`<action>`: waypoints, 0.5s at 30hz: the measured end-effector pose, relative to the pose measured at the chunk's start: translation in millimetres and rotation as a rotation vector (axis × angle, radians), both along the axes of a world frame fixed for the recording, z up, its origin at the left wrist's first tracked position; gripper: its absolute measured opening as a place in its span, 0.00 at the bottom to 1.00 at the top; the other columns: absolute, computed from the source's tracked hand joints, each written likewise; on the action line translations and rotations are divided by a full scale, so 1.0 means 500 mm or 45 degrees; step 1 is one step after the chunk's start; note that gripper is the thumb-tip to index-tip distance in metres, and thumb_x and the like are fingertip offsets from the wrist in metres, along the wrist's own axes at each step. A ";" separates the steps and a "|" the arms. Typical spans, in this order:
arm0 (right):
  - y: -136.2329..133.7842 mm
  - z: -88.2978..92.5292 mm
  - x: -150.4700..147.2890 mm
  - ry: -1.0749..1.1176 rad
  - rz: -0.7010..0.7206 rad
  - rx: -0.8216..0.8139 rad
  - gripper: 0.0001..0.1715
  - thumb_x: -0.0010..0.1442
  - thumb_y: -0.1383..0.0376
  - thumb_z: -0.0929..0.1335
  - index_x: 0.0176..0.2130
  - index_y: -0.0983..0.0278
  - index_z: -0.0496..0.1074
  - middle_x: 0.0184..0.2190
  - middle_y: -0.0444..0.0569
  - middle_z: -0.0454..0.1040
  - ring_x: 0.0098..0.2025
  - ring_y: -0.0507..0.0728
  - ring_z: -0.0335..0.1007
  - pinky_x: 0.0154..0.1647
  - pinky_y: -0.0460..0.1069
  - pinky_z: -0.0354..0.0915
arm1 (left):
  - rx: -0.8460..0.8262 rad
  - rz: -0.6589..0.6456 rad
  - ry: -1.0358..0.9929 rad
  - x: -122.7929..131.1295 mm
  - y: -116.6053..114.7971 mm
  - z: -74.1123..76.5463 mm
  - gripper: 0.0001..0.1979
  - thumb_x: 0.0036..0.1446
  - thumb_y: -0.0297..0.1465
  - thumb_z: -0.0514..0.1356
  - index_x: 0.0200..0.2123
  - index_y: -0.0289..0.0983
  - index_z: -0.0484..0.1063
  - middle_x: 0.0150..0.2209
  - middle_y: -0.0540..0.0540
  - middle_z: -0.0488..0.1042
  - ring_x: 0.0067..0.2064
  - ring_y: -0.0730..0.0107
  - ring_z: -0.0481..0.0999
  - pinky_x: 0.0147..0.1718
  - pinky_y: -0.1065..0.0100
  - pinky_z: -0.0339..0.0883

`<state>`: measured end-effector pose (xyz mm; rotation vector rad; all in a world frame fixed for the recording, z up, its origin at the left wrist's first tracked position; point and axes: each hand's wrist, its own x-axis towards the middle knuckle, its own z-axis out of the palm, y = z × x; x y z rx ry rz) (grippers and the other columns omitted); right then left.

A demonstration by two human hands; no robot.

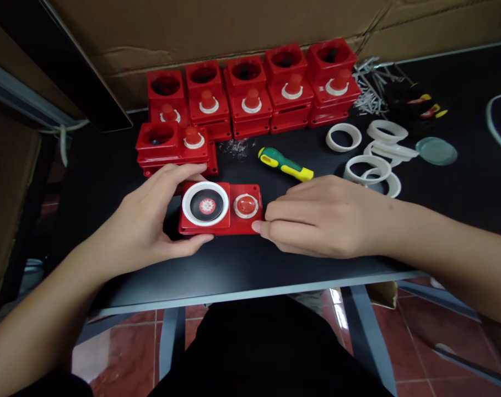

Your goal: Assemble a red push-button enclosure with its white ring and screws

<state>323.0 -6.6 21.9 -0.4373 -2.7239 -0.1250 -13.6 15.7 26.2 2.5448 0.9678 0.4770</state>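
A red alarm box [245,223] lies flat on the black table, with a red dome light [246,205] at its right end. On its left part sits a white threaded ring [186,205] around a black disc with a red and white emblem [208,206]. My left hand [146,212] grips the left end of the box, fingers at the far edge and thumb along the near edge. With curled fingers, my right hand [324,218] holds the right end, its thumb tip at the near corner. A green and yellow screwdriver [285,164] lies just beyond it.
Several similar red boxes [250,113] with round openings stand along the cardboard [242,27] at the back. White rings [343,137], a clear round disc [436,151], a pile of screws [370,91] and black-and-yellow tools [419,102] lie at the right. A dark upright panel [80,60] leans at the left.
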 end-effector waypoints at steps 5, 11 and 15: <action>-0.020 -0.005 -0.011 0.014 -0.061 0.106 0.17 0.79 0.72 0.67 0.36 0.61 0.74 0.30 0.42 0.76 0.27 0.52 0.64 0.29 0.52 0.62 | 0.011 0.003 -0.003 -0.002 0.000 -0.003 0.42 0.67 0.50 0.71 0.78 0.53 0.61 0.67 0.43 0.78 0.62 0.39 0.83 0.64 0.41 0.83; -0.023 0.002 -0.010 0.115 -0.107 0.081 0.11 0.80 0.66 0.68 0.44 0.63 0.80 0.33 0.45 0.83 0.28 0.53 0.72 0.28 0.52 0.64 | 0.056 -0.025 0.024 -0.004 0.002 -0.003 0.41 0.68 0.49 0.71 0.78 0.48 0.63 0.69 0.39 0.77 0.66 0.37 0.82 0.65 0.41 0.83; 0.020 0.022 0.042 0.201 -0.390 -0.091 0.10 0.82 0.61 0.67 0.50 0.57 0.78 0.38 0.44 0.86 0.32 0.54 0.78 0.30 0.53 0.62 | 0.064 -0.033 0.027 -0.006 0.003 -0.005 0.41 0.68 0.49 0.71 0.78 0.49 0.62 0.70 0.40 0.77 0.67 0.37 0.81 0.68 0.40 0.82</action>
